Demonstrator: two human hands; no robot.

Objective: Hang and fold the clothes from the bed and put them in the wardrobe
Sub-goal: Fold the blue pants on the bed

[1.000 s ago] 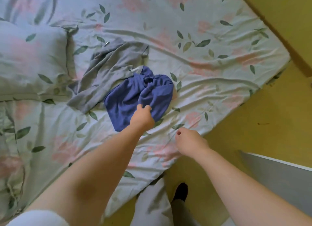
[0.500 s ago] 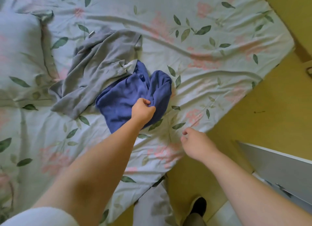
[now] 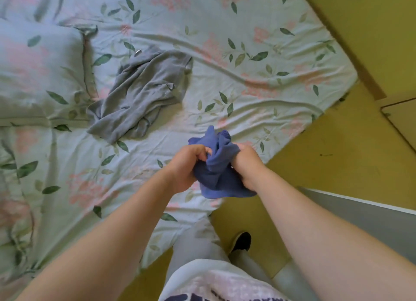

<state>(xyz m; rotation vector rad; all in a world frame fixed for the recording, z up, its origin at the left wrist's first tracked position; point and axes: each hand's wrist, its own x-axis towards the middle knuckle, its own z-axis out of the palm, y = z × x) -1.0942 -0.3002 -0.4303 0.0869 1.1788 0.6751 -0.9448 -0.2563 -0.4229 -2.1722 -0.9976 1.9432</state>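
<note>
A bunched blue garment (image 3: 216, 168) hangs in the air above the near edge of the bed (image 3: 247, 42). My left hand (image 3: 188, 165) grips its left side with curled fingers. My right hand (image 3: 246, 165) grips its right side, the cloth draped over the fingers. A crumpled grey garment (image 3: 144, 91) lies on the floral sheet further back and to the left, apart from both hands. The wardrobe is not clearly in view.
A pillow (image 3: 38, 71) in the same floral print lies at the left. Yellow floor (image 3: 337, 154) runs along the bed's right side. A grey-white panel (image 3: 369, 219) stands at the lower right. My legs and a dark shoe (image 3: 242, 241) are below.
The blue garment has been lifted off the bed and pulled toward me, away from the grey one. My right hand, earlier free over the sheet, now holds it too.
</note>
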